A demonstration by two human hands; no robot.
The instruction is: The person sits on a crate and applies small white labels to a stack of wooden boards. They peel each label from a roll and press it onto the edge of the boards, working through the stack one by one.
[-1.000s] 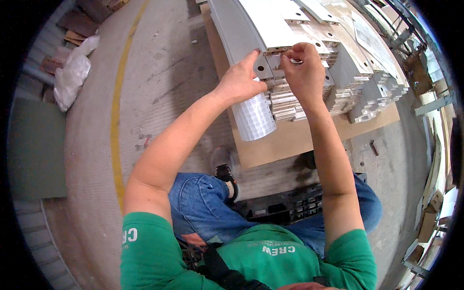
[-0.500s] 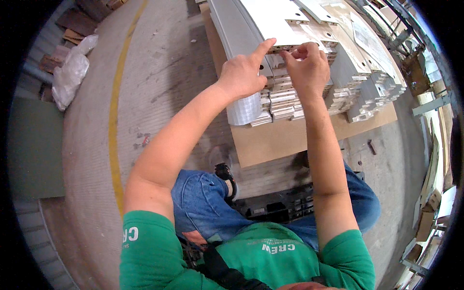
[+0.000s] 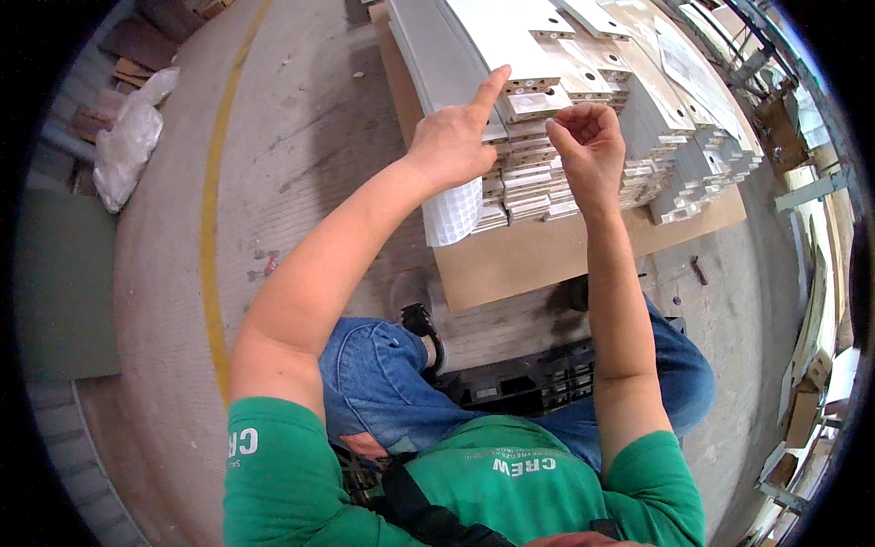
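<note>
My left hand (image 3: 453,141) has its index finger stretched onto the front corner of the top white panel (image 3: 510,41). Its other fingers are curled, and a white sheet of round stickers (image 3: 456,211) hangs curved below them, apparently held there. My right hand (image 3: 592,150) is closed in a pinch just in front of the panel stack, apart from the top panel's end. Whatever sits between thumb and fingertip is too small to make out. Small holes and pale round spots show along that panel's end edge (image 3: 531,85). More white panels (image 3: 538,178) lie stacked beneath.
The stack rests on brown cardboard (image 3: 510,283), with a grey panel (image 3: 428,64) along its left side. A paper sheet (image 3: 688,68) lies at the far right. Below are a black plastic pallet (image 3: 519,378) and my legs. Metal racking (image 3: 811,191) stands right; plastic wrap (image 3: 128,150) lies far left.
My right hand has drawn back from the top panel's end, uncovering its edge. My left index finger stays at the corner, while the sticker sheet has swung slightly lower.
</note>
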